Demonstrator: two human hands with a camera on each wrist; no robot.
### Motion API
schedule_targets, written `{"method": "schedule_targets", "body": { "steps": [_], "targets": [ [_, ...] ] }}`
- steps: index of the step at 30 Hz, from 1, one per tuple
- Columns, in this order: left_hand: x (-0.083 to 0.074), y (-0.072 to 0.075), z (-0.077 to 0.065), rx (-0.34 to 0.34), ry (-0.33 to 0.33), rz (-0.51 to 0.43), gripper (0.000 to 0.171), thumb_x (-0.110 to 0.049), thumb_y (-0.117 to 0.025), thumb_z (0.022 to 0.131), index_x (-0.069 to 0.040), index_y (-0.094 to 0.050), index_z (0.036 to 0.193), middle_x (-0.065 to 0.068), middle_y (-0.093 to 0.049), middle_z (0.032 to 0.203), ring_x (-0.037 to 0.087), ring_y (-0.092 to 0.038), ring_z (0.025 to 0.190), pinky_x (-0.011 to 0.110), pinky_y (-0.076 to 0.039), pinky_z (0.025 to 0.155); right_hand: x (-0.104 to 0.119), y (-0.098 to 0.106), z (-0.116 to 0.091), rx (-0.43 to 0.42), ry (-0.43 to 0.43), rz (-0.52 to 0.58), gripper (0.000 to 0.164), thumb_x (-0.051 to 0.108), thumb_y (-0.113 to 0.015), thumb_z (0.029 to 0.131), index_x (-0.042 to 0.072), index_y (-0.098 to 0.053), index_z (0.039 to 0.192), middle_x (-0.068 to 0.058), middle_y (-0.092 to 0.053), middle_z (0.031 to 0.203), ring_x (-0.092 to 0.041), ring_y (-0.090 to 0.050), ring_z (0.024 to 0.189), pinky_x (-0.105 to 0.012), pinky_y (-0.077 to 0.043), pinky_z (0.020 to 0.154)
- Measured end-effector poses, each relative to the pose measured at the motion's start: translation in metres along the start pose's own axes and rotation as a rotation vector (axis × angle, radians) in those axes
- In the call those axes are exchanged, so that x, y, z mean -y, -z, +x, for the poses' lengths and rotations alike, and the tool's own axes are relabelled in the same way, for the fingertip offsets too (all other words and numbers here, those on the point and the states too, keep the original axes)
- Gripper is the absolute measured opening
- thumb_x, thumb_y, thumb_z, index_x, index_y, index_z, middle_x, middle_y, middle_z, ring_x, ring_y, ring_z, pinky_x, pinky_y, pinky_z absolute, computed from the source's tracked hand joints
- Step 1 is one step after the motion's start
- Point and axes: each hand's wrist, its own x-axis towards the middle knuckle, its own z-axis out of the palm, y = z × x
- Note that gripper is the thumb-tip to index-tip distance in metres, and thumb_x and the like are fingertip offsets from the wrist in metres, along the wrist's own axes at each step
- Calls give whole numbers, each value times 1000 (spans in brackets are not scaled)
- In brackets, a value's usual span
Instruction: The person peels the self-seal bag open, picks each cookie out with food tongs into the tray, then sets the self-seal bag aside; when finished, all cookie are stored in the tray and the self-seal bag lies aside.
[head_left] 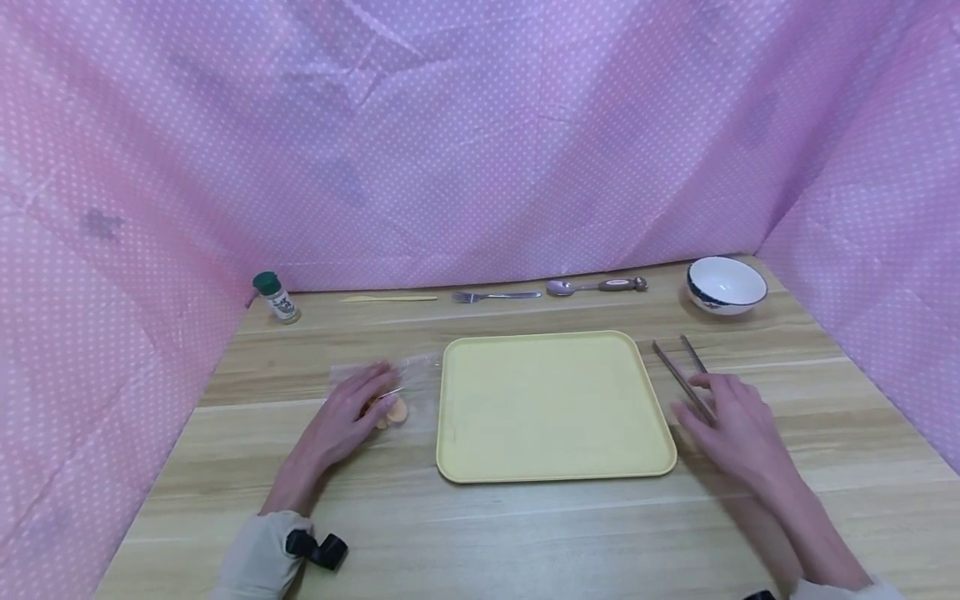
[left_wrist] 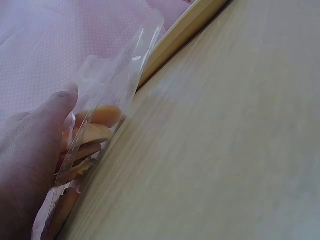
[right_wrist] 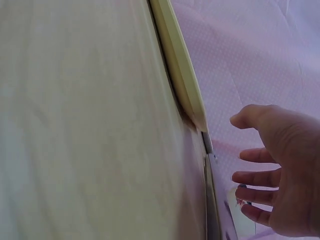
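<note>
Over a clear plastic bag (head_left: 420, 372) left of the tray lies my left hand (head_left: 352, 412), its thumb and fingers spread around the bulge. Inside the bag are several rounded orange-tan pieces (left_wrist: 95, 134), partly covered by the hand in the head view. The fingertips are blurred, and the left wrist view shows the thumb up against the plastic. On the right, my right hand (head_left: 731, 425) hovers with loosely bent, parted fingers over metal tongs (head_left: 678, 379). Two slim arms of the tongs point away from me; their near end is hidden beneath the hand.
A pale yellow tray (head_left: 555, 408) lies between the hands. Along the back stand or lie a green-capped shaker (head_left: 277, 298), a yellow knife (head_left: 390, 298), a fork (head_left: 498, 296), a spoon (head_left: 596, 286) and a white bowl (head_left: 726, 285). Pink dotted cloth (head_left: 480, 150) hangs behind and at both sides.
</note>
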Motion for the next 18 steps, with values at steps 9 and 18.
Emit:
{"method": "schedule_targets", "body": {
  "steps": [9,18],
  "targets": [
    [-1,0,1,0,1,-4,45,-29,-58,107,-6,-59,146,19,-47,156,41,-41,144,62,-30,116,-18,6,-10,13,-54,15,50,21,-75,96,-13,-57,127,-40,-55,122,-57,-48,110,-69,-39,89],
    [-1,0,1,-2,5,-11,45,-29,-57,108,-5,-58,146,19,-47,156,41,-40,144,63,-29,116,-29,9,-19,56,-135,-2,60,31,-73,98,-17,-54,129,-41,-54,121,-57,-49,110,-70,-40,88]
  ]
}}
